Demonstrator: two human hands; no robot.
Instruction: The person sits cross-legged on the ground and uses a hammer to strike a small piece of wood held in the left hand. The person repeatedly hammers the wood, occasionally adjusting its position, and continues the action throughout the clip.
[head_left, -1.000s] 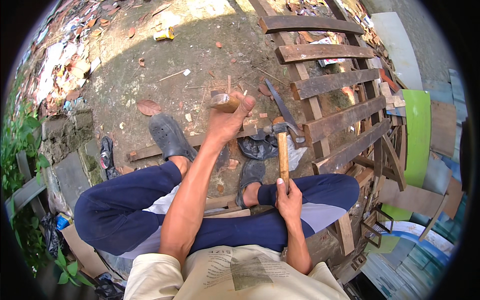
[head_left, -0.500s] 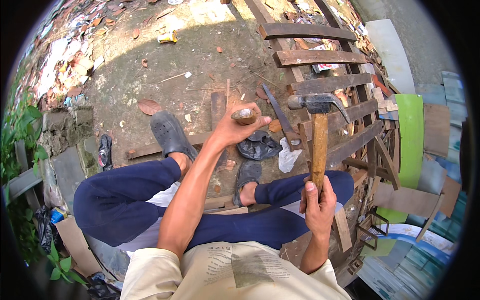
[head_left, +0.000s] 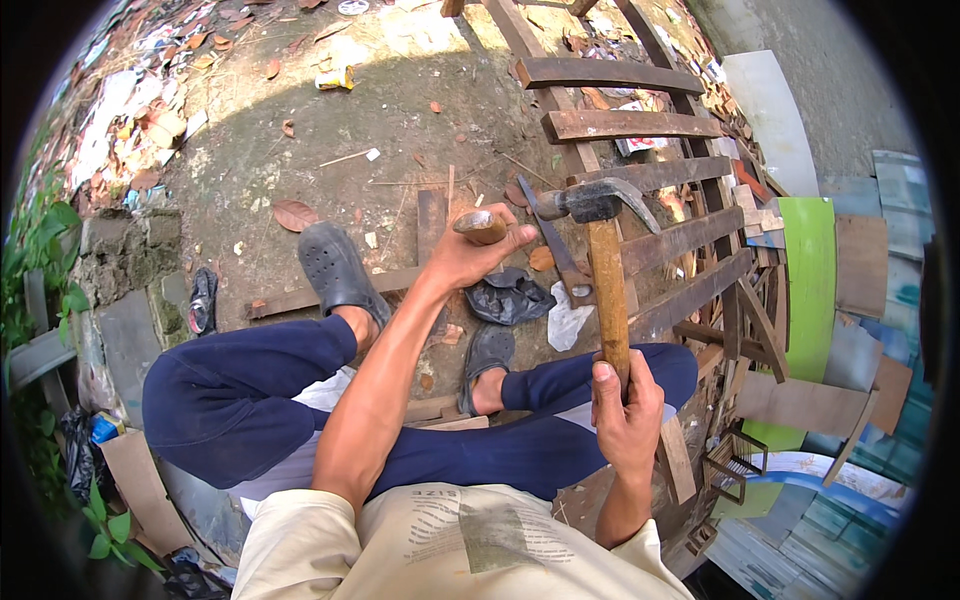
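A person sits with both knees spread, seen from above, in navy trousers (head_left: pixel 235 395) with grey panels and a cream T-shirt (head_left: pixel 420 555) with a dark printed square. The right hand (head_left: pixel 628 415) is clamped around the lower part of a claw hammer (head_left: pixel 609 300) with a worn yellow-brown wooden handle and a dark metal head. The hammer stands up over the right knee, head at the top, its curved claw pointing right. The left hand (head_left: pixel 478 255), ahead of the body between the knees, is closed around a brown wooden piece with a rounded, worn end (head_left: pixel 481 228); that end faces up, and the rest is hidden by the fist. The two hands are well apart.

On the bare earth ground (head_left: pixel 340 190), partly behind the hammer from this view, lies a handsaw with a dark blade and brown handle (head_left: pixel 560 245). Near it are a crumpled black plastic bag (head_left: pixel 508 297) and a crumpled white scrap (head_left: pixel 569 318). A dark, flat wooden board (head_left: pixel 432 218) lies just beyond the left hand. Dark grey perforated clogs (head_left: pixel 340 265) cover the feet. To the right stretches a dark brown slatted wooden frame (head_left: pixel 640 125), with a bright green panel (head_left: pixel 808 290) beyond it.
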